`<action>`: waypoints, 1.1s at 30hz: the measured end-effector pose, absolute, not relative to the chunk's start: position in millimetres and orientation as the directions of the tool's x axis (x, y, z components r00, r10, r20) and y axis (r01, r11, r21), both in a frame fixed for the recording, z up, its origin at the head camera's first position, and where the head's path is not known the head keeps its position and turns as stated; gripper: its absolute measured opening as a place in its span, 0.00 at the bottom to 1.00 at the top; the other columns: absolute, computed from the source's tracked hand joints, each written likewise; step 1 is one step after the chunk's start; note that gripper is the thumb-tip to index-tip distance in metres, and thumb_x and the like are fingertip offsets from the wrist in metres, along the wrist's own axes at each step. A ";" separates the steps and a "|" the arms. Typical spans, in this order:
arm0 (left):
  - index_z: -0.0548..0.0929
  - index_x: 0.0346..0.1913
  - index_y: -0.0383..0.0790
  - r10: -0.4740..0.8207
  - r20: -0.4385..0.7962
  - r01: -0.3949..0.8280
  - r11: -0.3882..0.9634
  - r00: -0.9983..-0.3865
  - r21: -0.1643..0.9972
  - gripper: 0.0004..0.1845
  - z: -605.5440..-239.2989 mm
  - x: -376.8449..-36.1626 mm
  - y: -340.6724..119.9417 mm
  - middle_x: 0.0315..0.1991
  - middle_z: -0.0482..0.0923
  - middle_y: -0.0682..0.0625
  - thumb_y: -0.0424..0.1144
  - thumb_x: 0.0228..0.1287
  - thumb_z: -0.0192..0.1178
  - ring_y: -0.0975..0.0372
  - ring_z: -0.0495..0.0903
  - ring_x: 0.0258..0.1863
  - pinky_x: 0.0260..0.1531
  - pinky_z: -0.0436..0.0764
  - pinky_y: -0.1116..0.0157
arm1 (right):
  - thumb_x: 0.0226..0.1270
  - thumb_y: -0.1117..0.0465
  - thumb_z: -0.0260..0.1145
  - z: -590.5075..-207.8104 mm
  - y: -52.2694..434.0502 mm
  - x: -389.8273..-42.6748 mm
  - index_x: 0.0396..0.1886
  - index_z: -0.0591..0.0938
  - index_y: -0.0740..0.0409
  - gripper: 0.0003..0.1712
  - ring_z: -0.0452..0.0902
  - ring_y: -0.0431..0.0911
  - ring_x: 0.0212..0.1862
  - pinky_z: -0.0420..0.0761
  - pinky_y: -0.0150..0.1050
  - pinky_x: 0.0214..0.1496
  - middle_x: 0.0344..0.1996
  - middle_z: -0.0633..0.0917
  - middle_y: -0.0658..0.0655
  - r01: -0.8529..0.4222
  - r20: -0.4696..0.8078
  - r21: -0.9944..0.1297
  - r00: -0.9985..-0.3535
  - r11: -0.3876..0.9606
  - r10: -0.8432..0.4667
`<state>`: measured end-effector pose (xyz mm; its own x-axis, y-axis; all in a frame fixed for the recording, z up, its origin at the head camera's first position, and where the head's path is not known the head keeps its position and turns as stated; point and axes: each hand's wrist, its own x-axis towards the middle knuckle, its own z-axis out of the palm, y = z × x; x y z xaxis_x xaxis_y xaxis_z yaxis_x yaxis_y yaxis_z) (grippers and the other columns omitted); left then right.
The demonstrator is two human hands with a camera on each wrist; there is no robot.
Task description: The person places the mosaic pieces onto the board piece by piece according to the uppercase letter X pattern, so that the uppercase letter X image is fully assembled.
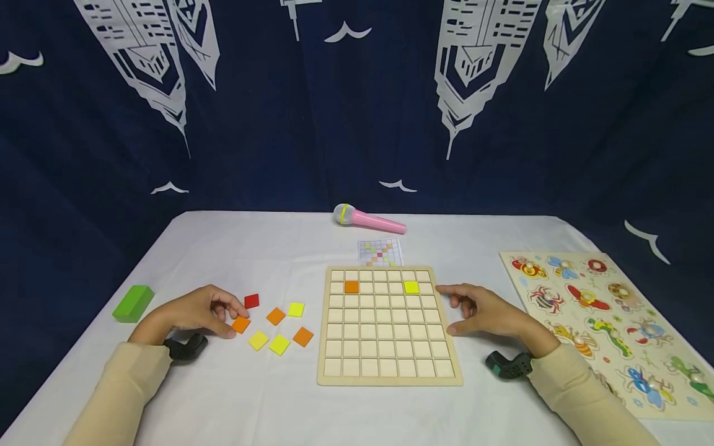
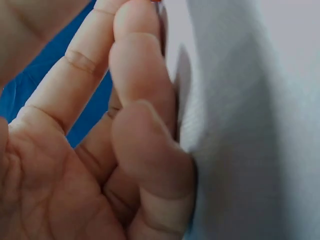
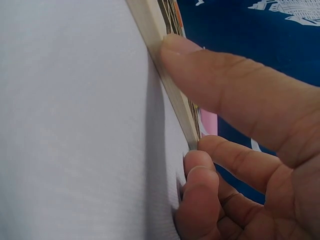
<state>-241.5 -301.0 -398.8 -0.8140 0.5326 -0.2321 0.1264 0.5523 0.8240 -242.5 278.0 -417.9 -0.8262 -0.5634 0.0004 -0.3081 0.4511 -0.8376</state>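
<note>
My left hand is at the left of the loose tiles, thumb and index fingertips at the edges of an orange tile, pinching it. In the left wrist view, the left hand's other fingers lie curled along the white cloth. My right hand rests at the right side of a square wooden grid board, with index finger and thumb against its edge. The right wrist view shows the thumb on the board's rim. On the board sit an orange tile and a yellow tile.
A red tile and several orange and yellow tiles lie left of the board. Behind it are a small pattern card and a pink toy microphone. A green block stands far left; an insect puzzle board lies right.
</note>
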 end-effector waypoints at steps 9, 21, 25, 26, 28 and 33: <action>0.89 0.50 0.26 0.538 -0.229 0.131 0.548 -0.811 0.826 0.19 -399.9 -239.3 -301.7 0.36 0.79 0.49 0.26 0.54 0.78 0.63 0.73 0.28 0.27 0.71 0.72 | 0.59 0.69 0.84 -419.0 278.0 -240.7 0.73 0.70 0.82 0.47 0.67 0.43 0.34 0.70 0.35 0.36 0.42 0.74 0.56 -0.314 0.005 -0.839 -0.820 0.444 -0.572; 0.88 0.52 0.27 0.555 -0.159 0.195 0.524 -0.816 0.829 0.19 -393.8 -241.9 -302.0 0.37 0.80 0.49 0.30 0.59 0.78 0.63 0.72 0.28 0.31 0.71 0.70 | 0.58 0.69 0.84 -417.4 277.9 -239.1 0.73 0.70 0.82 0.47 0.67 0.43 0.34 0.70 0.35 0.36 0.42 0.73 0.56 -0.313 0.009 -0.845 -0.819 0.433 -0.574; 0.89 0.53 0.31 0.526 -0.072 0.262 0.532 -0.848 0.805 0.18 -388.7 -241.5 -297.6 0.45 0.86 0.47 0.32 0.61 0.78 0.61 0.76 0.32 0.36 0.75 0.68 | 0.58 0.69 0.84 -417.0 277.6 -239.3 0.73 0.70 0.82 0.47 0.67 0.43 0.34 0.70 0.35 0.35 0.42 0.74 0.56 -0.314 0.012 -0.845 -0.821 0.433 -0.571; 0.89 0.53 0.32 0.514 -0.053 0.273 0.537 -0.856 0.798 0.18 -387.9 -241.3 -296.0 0.47 0.87 0.48 0.32 0.61 0.77 0.61 0.77 0.34 0.38 0.76 0.68 | 0.58 0.69 0.84 -417.0 277.6 -239.5 0.73 0.70 0.82 0.47 0.67 0.43 0.34 0.70 0.35 0.35 0.42 0.74 0.56 -0.315 0.014 -0.845 -0.820 0.432 -0.572; 0.90 0.53 0.35 0.483 -0.034 0.278 0.558 -0.875 0.782 0.17 -385.8 -240.9 -292.1 0.49 0.88 0.49 0.33 0.62 0.77 0.60 0.79 0.37 0.41 0.78 0.67 | 0.58 0.69 0.84 -416.8 277.5 -239.9 0.73 0.70 0.82 0.47 0.67 0.43 0.34 0.71 0.35 0.35 0.42 0.74 0.56 -0.317 0.016 -0.846 -0.819 0.429 -0.573; 0.89 0.52 0.38 0.418 0.019 0.293 0.602 -0.908 0.743 0.16 -382.7 -239.6 -283.4 0.44 0.87 0.52 0.35 0.63 0.78 0.60 0.81 0.39 0.40 0.80 0.66 | 0.58 0.69 0.84 -415.9 277.7 -241.2 0.73 0.70 0.82 0.47 0.67 0.43 0.34 0.71 0.35 0.35 0.42 0.74 0.56 -0.327 0.020 -0.840 -0.817 0.433 -0.577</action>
<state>-239.6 -283.4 -382.7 -0.9080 0.4184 0.0195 0.2932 0.6016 0.7431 -241.2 277.7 -415.9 -0.8166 -0.5769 0.0201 -0.3267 0.4331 -0.8401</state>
